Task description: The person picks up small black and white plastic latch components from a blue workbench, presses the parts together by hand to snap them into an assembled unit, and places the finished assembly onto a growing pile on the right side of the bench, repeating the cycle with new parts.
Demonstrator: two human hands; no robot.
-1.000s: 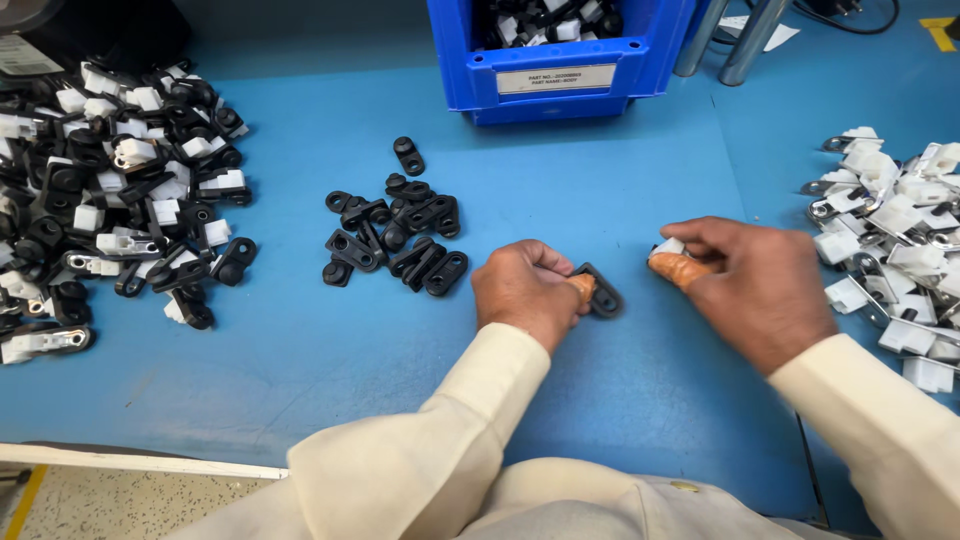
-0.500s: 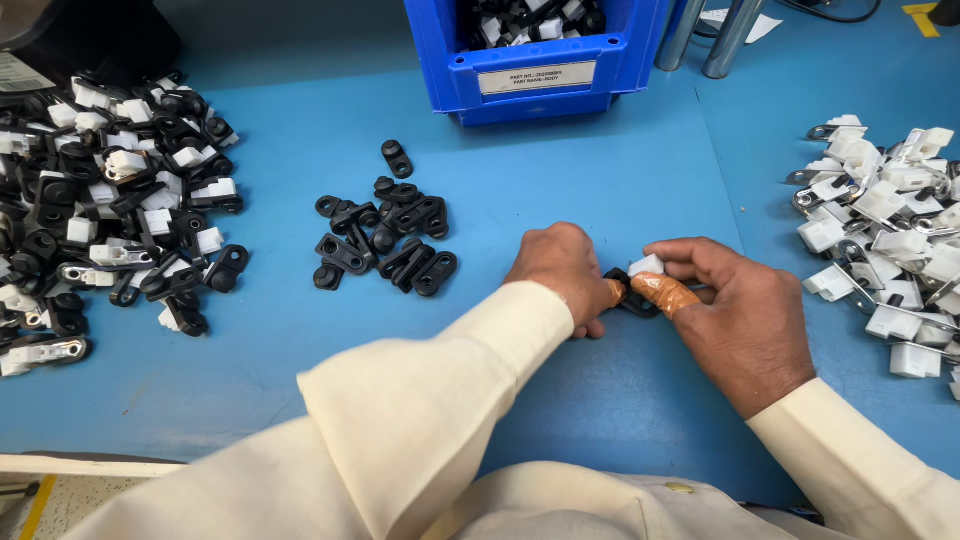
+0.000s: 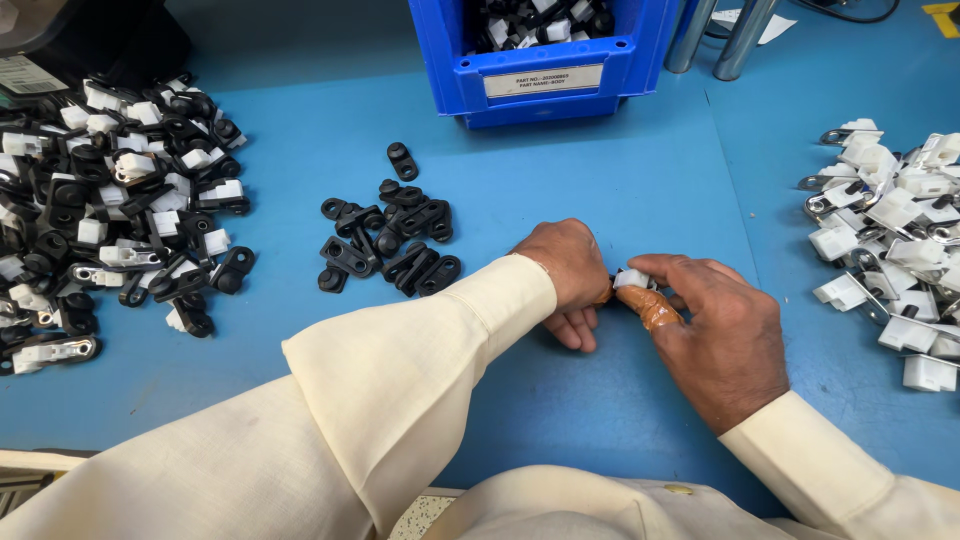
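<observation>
My left hand (image 3: 567,272) and my right hand (image 3: 712,328) meet at the middle of the blue table (image 3: 620,170). Between their fingertips sits a small white plastic piece (image 3: 632,279) pressed against a black plastic part that my left hand's fingers mostly hide. My right thumb, wrapped in brown tape, presses on the white piece. Cream sleeves cover both forearms. A small heap of black plastic parts (image 3: 385,238) lies just left of my left hand.
A blue bin (image 3: 545,60) holding black and white parts stands at the back. A big heap of assembled black-and-white parts (image 3: 110,210) covers the left side. White pieces with metal clips (image 3: 895,230) are piled at the right. Two metal posts (image 3: 720,35) rise behind.
My hands were apart, the left with a black part and the right with a white piece; they have come together and the white piece now sits against the black part.
</observation>
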